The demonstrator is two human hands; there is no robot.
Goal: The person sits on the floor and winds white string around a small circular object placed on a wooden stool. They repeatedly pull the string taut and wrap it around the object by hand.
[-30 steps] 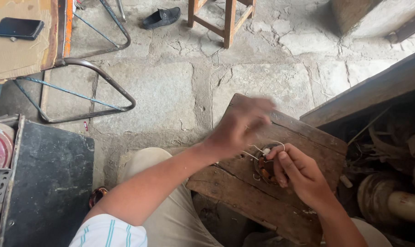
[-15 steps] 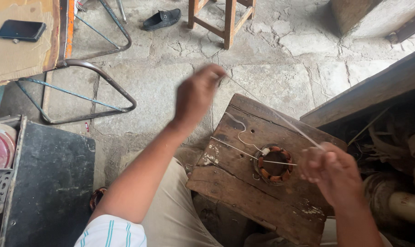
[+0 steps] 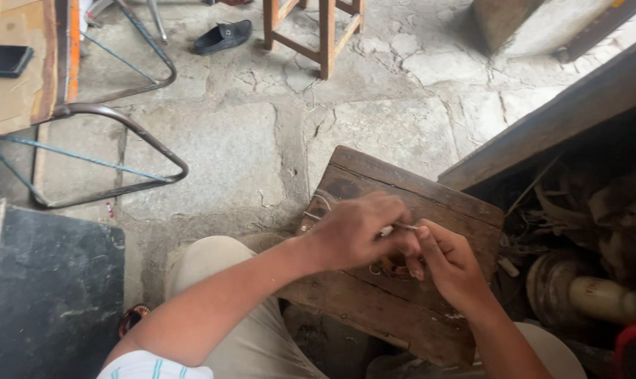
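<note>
Bare skin over worn timber: both hands are bunched together at the middle of the weathered brown wooden board (image 3: 374, 309) that lies across the person's lap. The left hand (image 3: 356, 228) is closed down, fingers curled, pinching the pale end of a thin light-coloured wire (image 3: 400, 226) that pokes out toward the right. The right hand (image 3: 452, 263) meets it just beside, fingers folded inward and touching the left; whether it grips the wire or the part beneath, I cannot tell. Under the two hands sits a small round rusty-brown coil ring (image 3: 395, 267), mostly hidden, resting on the board. Loose loops of the wire curl on the board's upper left, near the left wrist.

Moving outward: beige trousers (image 3: 219, 295) under the board, a white striped sleeve (image 3: 149, 366) at the bottom edge. Left of the knee stands a dark grey metal box (image 3: 51, 295). Beyond it, a bent metal tube frame (image 3: 121, 154) on the cracked stone floor (image 3: 248, 140). Up top, wooden stool legs (image 3: 325, 35) and a black shoe (image 3: 223, 36). A black phone (image 3: 3, 60) lies on a cardboard-coloured surface far left. Off to the right, a dark recess holds dusty motor parts (image 3: 584, 288).
</note>
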